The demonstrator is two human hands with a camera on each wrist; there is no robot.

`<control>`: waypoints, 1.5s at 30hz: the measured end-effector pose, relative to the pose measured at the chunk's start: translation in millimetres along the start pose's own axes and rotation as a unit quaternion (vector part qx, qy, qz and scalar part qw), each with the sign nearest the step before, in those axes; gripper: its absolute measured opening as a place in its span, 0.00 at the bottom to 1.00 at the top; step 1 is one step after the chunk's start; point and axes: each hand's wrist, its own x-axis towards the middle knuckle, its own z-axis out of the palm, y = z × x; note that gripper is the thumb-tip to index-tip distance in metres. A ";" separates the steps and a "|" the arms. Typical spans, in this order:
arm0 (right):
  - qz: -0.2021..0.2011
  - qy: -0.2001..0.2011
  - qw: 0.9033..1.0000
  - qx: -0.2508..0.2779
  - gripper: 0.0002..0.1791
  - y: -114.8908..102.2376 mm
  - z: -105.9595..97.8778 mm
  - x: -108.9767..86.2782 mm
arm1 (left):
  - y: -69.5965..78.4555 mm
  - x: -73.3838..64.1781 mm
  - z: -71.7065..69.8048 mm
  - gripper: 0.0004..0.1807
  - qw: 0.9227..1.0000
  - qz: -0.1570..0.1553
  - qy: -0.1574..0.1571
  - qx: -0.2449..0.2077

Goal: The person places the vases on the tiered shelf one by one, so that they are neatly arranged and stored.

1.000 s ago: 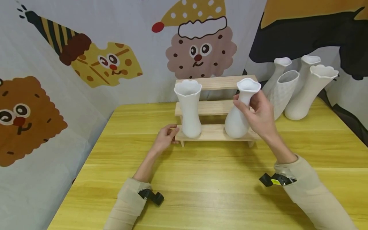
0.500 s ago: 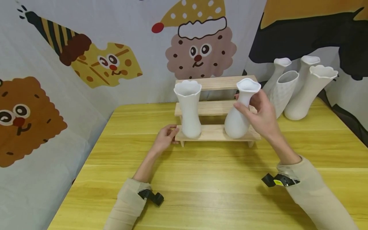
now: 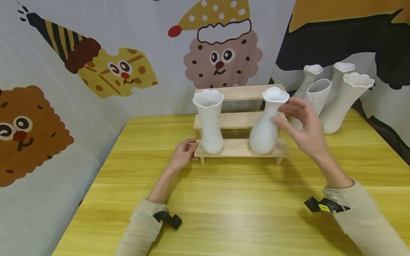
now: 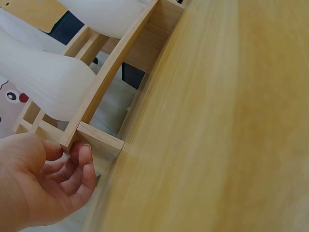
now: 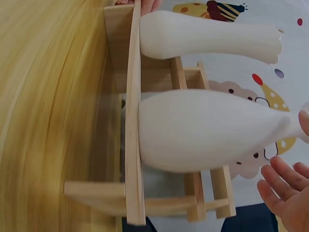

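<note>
- My right hand has thumb and fingers parted and grips nothing; it hangs just beside the neck of the bulbous vase (whether the thumb brushes the glaze, I can't tell).
- My left hand pinches the left end of the three-tier wooden stand, thumb above the board and fingers curled beneath.
- The bulbous vase stands upright on the right part of the bottom tier, with the slender scalloped vase well apart at the left end.
- To do this cleanly, I'd judge that my right fingers should stay wide and draw straight away from the neck, so nothing hooks the wavy rim; my left hand should keep the board steady meanwhile.
- Counting: one stand, three tiers, two vases on the bottom one.
- Beyond my right hand are four more: one textured vase, one flared vase on the table, and two narrow-necked vases behind. Six vases show altogether.
</note>
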 end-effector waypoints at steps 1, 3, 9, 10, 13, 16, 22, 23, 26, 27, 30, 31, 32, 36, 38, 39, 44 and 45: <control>-0.004 0.000 1.000 -0.006 0.34 1.4 -2.6 -0.6 | -0.2 -0.1 -0.1 0.23 1.000 -0.001 0.000 0.001; -0.013 0.001 1.000 -0.017 0.34 3.8 -7.9 -1.9 | -0.4 -0.2 -0.3 0.23 1.000 0.000 0.001 0.003; -0.012 0.009 0.999 -0.045 0.35 10.4 -24.8 -5.2 | 0.9 -0.7 -0.6 0.23 1.000 0.003 0.000 0.001; -0.008 0.012 0.999 -0.046 0.35 11.5 -27.5 -5.6 | 1.2 -0.7 -0.6 0.23 1.000 0.002 0.000 0.001; 0.010 0.025 0.999 -0.046 0.34 14.2 -35.2 -6.1 | 2.0 -0.7 -0.9 0.23 1.000 0.001 0.002 0.001; 0.033 0.032 0.997 -0.057 0.33 16.6 -42.1 -6.9 | 2.5 -0.7 -1.3 0.23 1.000 -0.001 0.002 0.002; 0.051 0.039 0.994 -0.084 0.34 24.5 -55.1 -9.9 | 1.6 -0.5 -1.6 0.23 1.000 -0.001 0.000 0.003; 0.055 0.041 0.994 -0.089 0.34 26.1 -57.3 -10.3 | 1.3 -0.2 -1.6 0.23 1.000 -0.002 0.001 0.003; 0.069 0.047 0.991 -0.107 0.34 31.8 -63.7 -10.6 | 1.3 -0.1 -1.4 0.23 1.000 -0.003 0.002 0.004; 0.075 0.049 0.990 -0.110 0.34 34.0 -65.7 -10.5 | 1.6 -0.3 -1.3 0.23 1.000 -0.003 0.002 0.004; 0.089 0.057 0.987 -0.122 0.33 40.3 -71.4 -9.3 | 2.1 -0.7 -1.1 0.23 1.000 -0.003 0.005 0.004; 0.092 0.059 0.986 -0.126 0.33 42.4 -73.3 -8.6 | 2.5 -1.0 -1.0 0.23 1.000 -0.002 0.004 0.005; 0.095 0.061 0.985 -0.131 0.33 44.5 -75.1 -8.0 | 2.7 -1.3 -1.0 0.23 1.000 -0.002 0.005 0.006; 0.108 0.065 0.980 -0.153 0.34 51.0 -81.1 -5.6 | 3.5 -2.0 -1.0 0.23 1.000 0.002 0.003 0.008; 0.120 0.064 0.977 -0.162 0.34 54.1 -83.3 -4.7 | 3.5 -2.1 -1.0 0.23 1.000 0.003 0.001 0.009; 0.126 0.063 0.976 -0.167 0.34 55.4 -84.2 -4.2 | 3.5 -2.0 -1.0 0.23 1.000 0.003 0.001 0.009; 0.154 0.054 0.967 -0.194 0.37 62.0 -87.6 -2.3 | 2.2 -1.1 -0.6 0.23 1.000 0.002 -0.003 0.003; 0.159 0.052 0.966 -0.197 0.38 63.0 -88.0 -1.9 | 1.9 -1.0 -0.5 0.24 1.000 0.002 -0.003 0.001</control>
